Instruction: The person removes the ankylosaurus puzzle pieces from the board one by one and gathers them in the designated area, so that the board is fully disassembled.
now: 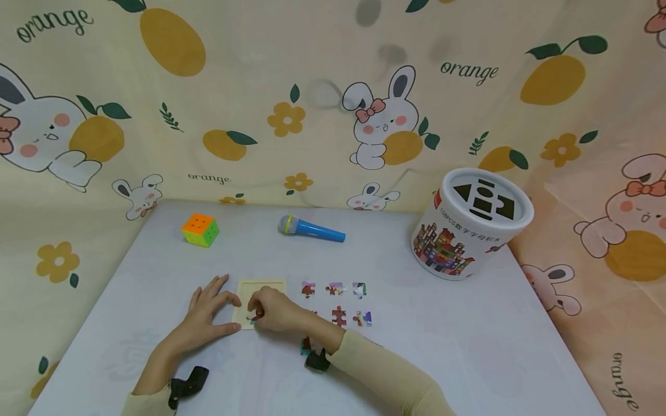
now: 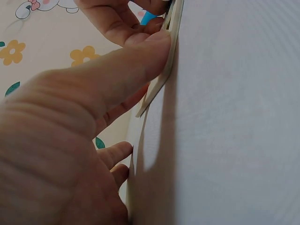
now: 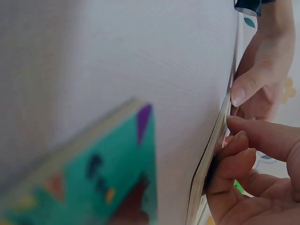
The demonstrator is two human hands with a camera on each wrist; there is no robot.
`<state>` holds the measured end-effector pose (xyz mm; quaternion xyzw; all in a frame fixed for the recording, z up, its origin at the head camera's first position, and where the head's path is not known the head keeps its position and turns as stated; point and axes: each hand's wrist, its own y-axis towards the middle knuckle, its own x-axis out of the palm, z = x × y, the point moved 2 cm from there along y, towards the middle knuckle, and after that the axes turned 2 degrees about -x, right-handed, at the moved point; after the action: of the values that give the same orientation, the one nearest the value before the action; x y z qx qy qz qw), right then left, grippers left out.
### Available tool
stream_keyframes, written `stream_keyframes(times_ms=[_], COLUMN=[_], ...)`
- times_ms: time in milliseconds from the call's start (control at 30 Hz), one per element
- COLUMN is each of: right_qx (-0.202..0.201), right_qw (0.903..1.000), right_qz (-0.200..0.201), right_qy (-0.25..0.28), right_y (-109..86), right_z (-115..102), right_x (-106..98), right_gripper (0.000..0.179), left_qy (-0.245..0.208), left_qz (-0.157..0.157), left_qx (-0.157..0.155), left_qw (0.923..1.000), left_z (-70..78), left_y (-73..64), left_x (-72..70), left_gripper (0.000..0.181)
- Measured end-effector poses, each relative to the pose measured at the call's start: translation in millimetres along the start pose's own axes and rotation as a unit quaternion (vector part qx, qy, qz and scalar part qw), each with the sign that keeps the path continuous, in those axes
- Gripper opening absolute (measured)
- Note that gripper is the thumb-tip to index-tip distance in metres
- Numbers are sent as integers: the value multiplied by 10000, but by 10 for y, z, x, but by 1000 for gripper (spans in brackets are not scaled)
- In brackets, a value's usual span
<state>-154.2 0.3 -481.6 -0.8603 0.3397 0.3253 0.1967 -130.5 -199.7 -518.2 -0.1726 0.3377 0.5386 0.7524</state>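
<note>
A shallow pale wooden puzzle tray (image 1: 262, 282) lies flat on the table. Spread along its left side, my left hand (image 1: 203, 315) touches the rim with thumb and forefinger; the thumb presses the edge in the left wrist view. My right hand (image 1: 278, 310) reaches over the tray and pinches a small dark reddish puzzle piece (image 1: 259, 312) low inside it, mostly covered by the fingers. Loose jigsaw pieces, among them a red-brown one (image 1: 339, 316), lie in rows right of the tray. A teal piece (image 3: 126, 178) looms close in the right wrist view.
Behind the tray are a puzzle cube (image 1: 200, 230) and a blue toy microphone (image 1: 317, 231). A large white lidded tub (image 1: 458, 237) stands at the back right. A patterned cloth (image 1: 312, 104) hangs behind the white table (image 1: 468, 346). The right forearm covers some pieces.
</note>
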Motion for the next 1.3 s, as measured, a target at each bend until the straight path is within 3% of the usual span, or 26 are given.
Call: stream_keyframes(times_ms=[267,467,667,867,1067,1300], right_qx=[23,-50,199,267,278,343], right_qw=[9999,9966,9829,9755,9681,9485], right_qz=[89,30,-44,-106,145,423], right_qy=[124,817,1832,2181,2485,3121], right_y=[-7,2,29,40,51,-41], right_z=[27,84,145,173,201,212], right_x=[20,0,-56,-77,-115,-317], right_gripper=[27,26,12,8,5,9], left_qy=[-45,-43,-3,-20,12,61], left_qz=[-34,-38,-32,-29,-18,-40], left_qx=[-6,-6,-18,-3,-7,-2], left_qw=[10000,10000,10000,10000,10000,10000], left_z=[4,13,16,13,0,-11], left_y=[-4,0,0,-4,-5,10], left_x=[-9,-18,-13,-11,-9,0], left_gripper=[36,35,35,35,36,35])
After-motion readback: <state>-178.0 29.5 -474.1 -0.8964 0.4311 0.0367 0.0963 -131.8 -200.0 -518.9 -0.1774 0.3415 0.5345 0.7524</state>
